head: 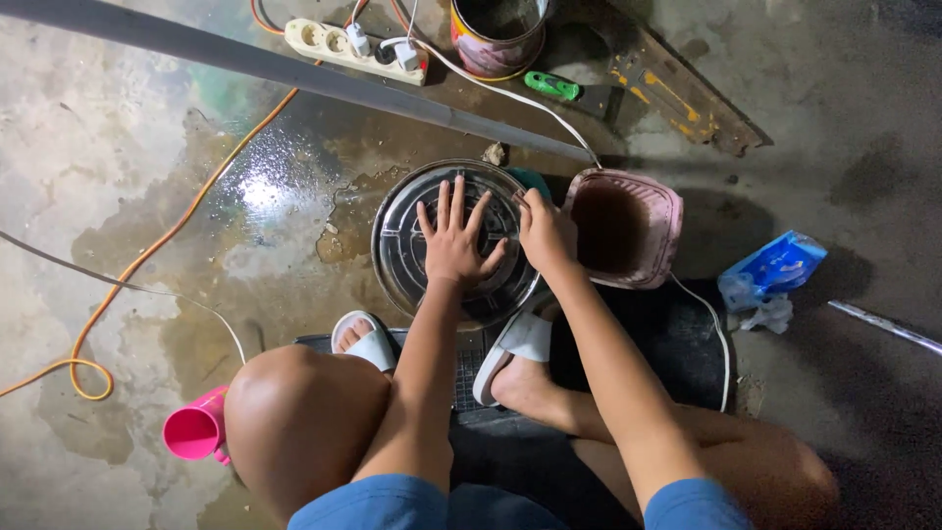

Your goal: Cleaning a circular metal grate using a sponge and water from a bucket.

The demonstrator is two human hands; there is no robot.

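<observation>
Now the left hand (pixel 453 238) lies flat, fingers spread, on the round metal lid (pixel 456 242), while the right hand's (pixel 546 233) curled fingers grip its rim.

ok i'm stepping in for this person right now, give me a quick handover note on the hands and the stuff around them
Left hand: open, palm flat, fingers spread on the round metal lid, which lies on the wet concrete floor.
Right hand: at the lid's right edge, fingers curled over the rim; how firm the grip is cannot be told.
Nearby: pink square bucket of dark water just right of the lid; pink cup lying by the left knee; power strip and orange cable on the floor above and left.
Done: lid is down and steadied.
Left: lid not lifted or moved yet.
</observation>
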